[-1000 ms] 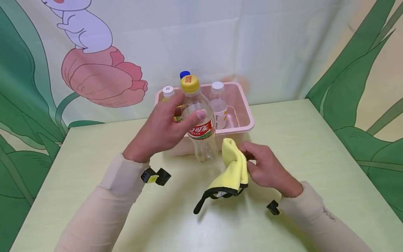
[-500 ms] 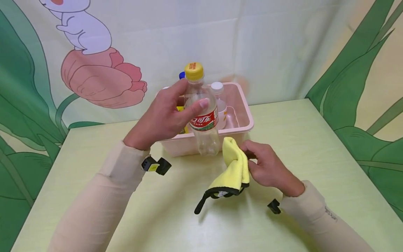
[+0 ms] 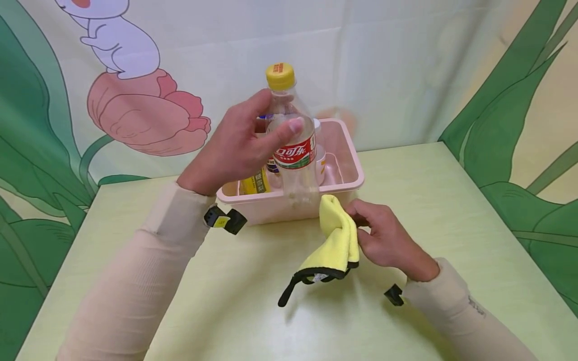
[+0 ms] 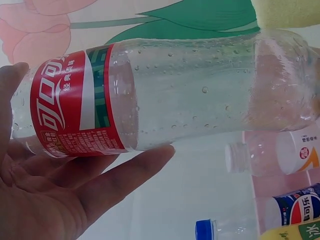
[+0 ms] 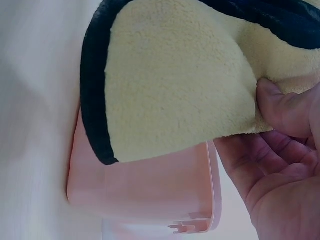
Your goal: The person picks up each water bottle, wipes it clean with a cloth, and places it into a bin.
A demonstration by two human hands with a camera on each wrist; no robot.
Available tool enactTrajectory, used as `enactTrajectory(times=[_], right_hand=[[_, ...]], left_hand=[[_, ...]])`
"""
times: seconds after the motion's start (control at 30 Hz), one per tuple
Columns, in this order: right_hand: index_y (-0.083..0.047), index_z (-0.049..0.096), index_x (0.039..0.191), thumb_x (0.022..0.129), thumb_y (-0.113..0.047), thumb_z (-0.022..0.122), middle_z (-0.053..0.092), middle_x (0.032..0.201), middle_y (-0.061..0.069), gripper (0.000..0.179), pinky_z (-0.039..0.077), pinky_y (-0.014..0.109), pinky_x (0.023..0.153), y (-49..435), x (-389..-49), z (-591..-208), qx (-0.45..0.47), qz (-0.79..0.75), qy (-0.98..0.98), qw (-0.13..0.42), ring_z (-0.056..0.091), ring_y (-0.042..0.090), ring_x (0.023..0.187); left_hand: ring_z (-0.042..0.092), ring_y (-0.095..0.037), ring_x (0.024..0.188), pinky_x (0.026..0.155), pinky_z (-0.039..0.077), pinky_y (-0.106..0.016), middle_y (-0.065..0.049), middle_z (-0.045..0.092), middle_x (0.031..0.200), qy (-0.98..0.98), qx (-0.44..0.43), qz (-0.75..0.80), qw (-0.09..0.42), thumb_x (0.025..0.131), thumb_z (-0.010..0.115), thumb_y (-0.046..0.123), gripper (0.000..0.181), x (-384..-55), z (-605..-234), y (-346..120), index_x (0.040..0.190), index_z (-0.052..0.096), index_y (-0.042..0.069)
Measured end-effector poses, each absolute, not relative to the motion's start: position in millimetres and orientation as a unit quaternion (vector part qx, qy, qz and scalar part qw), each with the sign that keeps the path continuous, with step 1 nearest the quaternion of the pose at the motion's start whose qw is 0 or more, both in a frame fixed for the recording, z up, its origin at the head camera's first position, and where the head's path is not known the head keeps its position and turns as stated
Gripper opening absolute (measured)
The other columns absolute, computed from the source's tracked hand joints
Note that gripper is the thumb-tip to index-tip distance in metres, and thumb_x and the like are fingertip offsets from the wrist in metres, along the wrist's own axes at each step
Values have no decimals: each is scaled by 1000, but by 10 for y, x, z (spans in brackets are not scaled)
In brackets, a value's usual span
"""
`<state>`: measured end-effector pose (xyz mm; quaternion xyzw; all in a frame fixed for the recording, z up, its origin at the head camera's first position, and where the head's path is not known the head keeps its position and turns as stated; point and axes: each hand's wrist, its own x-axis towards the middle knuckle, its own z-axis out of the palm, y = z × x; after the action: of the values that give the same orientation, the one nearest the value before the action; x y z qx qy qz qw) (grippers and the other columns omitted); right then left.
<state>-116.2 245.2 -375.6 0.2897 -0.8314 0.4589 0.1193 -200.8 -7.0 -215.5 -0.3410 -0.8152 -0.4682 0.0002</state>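
Observation:
My left hand (image 3: 244, 143) grips a clear plastic cola bottle (image 3: 295, 150) round its upper part. The bottle has a yellow cap and a red label, stands nearly upright and is held in front of the pink bin (image 3: 356, 173). Droplets cling to its wall in the left wrist view. My right hand (image 3: 386, 235) pinches a folded yellow cloth (image 3: 336, 235) with black edging, low in front of the bin; a black loop dangles from the cloth. The thumb presses on the cloth (image 5: 175, 85) in the right wrist view.
Inside the bin stand other bottles: a yellow-labelled one (image 3: 256, 183), a blue-capped cola bottle (image 4: 300, 206) and a white-capped clear one (image 4: 262, 157). The bin sits on a pale green table (image 3: 433, 200) against a printed curtain (image 3: 388, 75).
My left hand has raised the cola bottle, from low before the bin to higher up and slightly right. The right hand and cloth have barely moved.

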Motion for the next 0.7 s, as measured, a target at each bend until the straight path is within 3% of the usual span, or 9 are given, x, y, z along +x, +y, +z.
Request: enactTrajectory(times=[0.37,0.7], right_hand=[[-8,61,89,77,23,54,70,84,1,34,61,27,73,2442,-1179,-3763,294,459,-829,121,63,4,77],[-8,61,88,76,24,53,69,84,1,35,61,28,73,2433,-1194,-3795,298,459,-828,125,64,4,78]], left_hand=[[67,-26,115,94,57,-38,-4,63,122,-830,-318,-459,-4,99,59,33,39,-2160,-2132,-29,129,49,11],[66,-27,116,97,56,-42,-7,62,123,-839,-307,-449,2,99,58,33,38,-2246,-2157,16,127,49,8]])
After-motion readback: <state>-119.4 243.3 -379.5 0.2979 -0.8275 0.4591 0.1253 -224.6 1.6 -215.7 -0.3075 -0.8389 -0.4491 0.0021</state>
